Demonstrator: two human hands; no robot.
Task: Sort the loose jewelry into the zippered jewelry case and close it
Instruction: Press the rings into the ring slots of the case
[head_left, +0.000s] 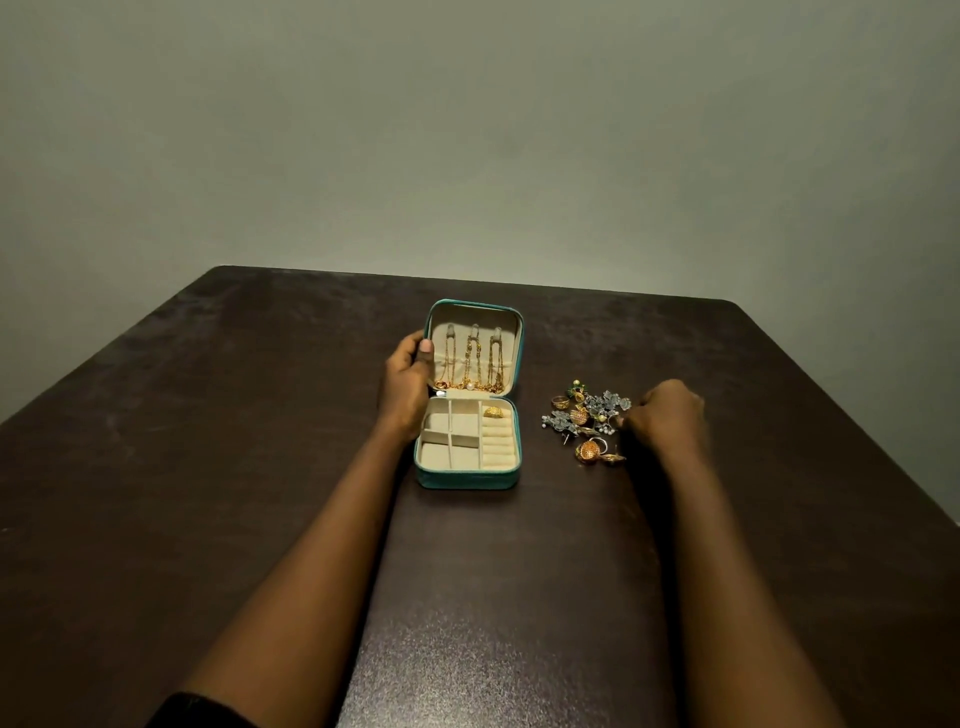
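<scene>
Case (467, 480), teal, open on table (208, 467), one gold ring (493, 412) in its ring rolls. Right hand (667, 415) curled at loose jewelry pile (587, 421) just beside it; I cannot tell any pinch. Left hand (408, 382) grips edge of upright lid (506, 322); chains (470, 364) hang inside.

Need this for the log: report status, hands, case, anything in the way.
Left hand grips jewelry case lid, case open. Right hand at loose jewelry, grasp unclear. One gold ring in case, chains hung in lid. Nothing blocking.

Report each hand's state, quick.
Left hand: holds the lid of the jewelry case.
Right hand: at the loose jewelry; grip cannot be told.
</scene>
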